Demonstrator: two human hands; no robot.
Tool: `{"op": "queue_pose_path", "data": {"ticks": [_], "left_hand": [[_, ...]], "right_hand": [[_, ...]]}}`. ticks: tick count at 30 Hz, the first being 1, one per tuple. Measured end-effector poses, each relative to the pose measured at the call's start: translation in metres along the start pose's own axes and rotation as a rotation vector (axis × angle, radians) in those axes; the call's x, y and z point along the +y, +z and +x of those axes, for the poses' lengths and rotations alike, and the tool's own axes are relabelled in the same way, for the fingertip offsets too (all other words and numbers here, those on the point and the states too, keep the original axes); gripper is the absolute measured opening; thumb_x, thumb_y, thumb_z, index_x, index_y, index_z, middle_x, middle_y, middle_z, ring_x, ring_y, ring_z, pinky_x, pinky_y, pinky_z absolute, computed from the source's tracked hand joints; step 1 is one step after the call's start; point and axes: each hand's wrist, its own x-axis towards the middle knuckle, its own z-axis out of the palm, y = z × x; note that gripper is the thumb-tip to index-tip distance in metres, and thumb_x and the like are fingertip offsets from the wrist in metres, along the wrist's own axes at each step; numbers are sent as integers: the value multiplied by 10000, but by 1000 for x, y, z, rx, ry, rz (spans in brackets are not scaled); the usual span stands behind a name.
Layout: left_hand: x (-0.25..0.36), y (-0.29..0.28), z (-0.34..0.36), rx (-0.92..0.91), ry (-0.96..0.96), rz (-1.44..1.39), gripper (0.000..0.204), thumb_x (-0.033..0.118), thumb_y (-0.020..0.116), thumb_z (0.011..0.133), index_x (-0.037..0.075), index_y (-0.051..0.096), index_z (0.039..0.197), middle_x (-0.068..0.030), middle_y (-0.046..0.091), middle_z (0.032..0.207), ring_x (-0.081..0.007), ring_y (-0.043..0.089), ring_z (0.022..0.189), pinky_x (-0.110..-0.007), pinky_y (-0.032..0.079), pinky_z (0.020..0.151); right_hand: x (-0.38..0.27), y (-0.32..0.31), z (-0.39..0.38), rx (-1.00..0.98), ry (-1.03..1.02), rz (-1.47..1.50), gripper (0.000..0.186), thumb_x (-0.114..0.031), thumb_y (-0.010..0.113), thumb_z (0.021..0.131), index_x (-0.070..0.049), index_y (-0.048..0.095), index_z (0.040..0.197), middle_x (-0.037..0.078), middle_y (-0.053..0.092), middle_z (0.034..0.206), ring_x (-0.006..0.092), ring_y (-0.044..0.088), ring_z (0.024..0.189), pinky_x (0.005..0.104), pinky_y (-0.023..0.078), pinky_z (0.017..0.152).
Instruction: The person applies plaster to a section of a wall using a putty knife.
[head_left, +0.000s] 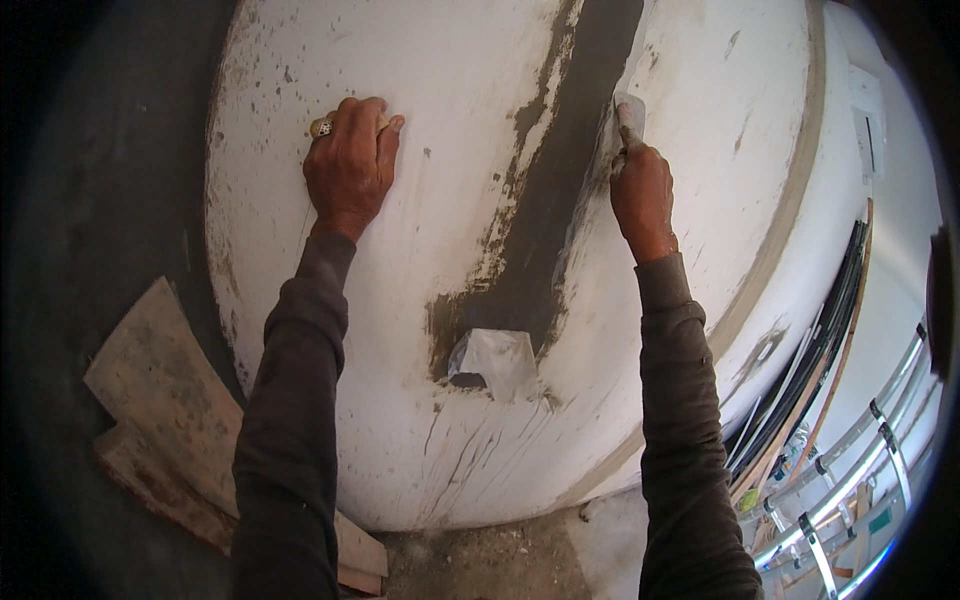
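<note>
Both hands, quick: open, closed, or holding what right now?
Left hand: fingers curled, at the white wall; whether it holds anything can't be told.
Right hand: closed, holding a flat scraper.

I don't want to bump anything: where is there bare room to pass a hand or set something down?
White wall lies open between the left hand and the dark strip. Below, brown floor shows between the boards and a pale patch, gritty though. Lower right is crowded: ladder-like metal frame, dark rods.
</note>
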Motion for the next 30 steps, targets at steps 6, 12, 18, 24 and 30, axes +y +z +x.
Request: {"op": "queue_pose_path", "data": {"ticks": [6, 12, 18, 24, 30], "left_hand": [[5, 4, 1, -12, -9, -60, 186, 200, 658, 941, 65, 614, 1061, -69, 639, 944, -228, 661, 783, -347, 537, 653], [0, 0, 1, 17, -12, -26, 191, 201, 702, 902, 82, 615, 1024, -53, 647, 927, -235, 680, 741, -343, 557, 619], [7, 5, 1, 12, -12, -47, 185, 203, 670, 931, 76, 610, 1051, -63, 641, 936, -229, 670, 762, -352, 546, 643], [4, 3, 3, 8, -34, -44, 172, 197, 689, 910, 85, 611, 1014, -57, 622, 903, -244, 648, 741, -349, 539, 632], [5, -1, 4, -23, -44, -52, 173, 182, 665, 923, 74, 604, 1045, -75, 624, 926, -253, 651, 767, -369, 533, 651]], "right_hand": [[9, -12, 40, -5, 65, 27, 479, -41, 510, 884, -88, 596, 1352, 312, 658, 921, 449, 666, 867, 504, 517, 771], [-2, -10, 8, -25, 20, -24, 513, -14, 501, 872, -117, 589, 1367, 303, 658, 896, 441, 669, 839, 502, 518, 757], [21, -12, 40, 71, -7, 6, 581, 0, 513, 845, -146, 560, 1405, 275, 666, 873, 424, 668, 806, 475, 525, 773], [11, -16, 29, 56, 91, 434, 685, -68, 622, 789, 22, 451, 1445, 255, 703, 960, 356, 709, 860, 409, 547, 811], [15, -15, 27, -19, -85, 525, 751, -89, 665, 765, 4, 426, 1471, 269, 694, 1008, 348, 708, 869, 385, 534, 820]]}}
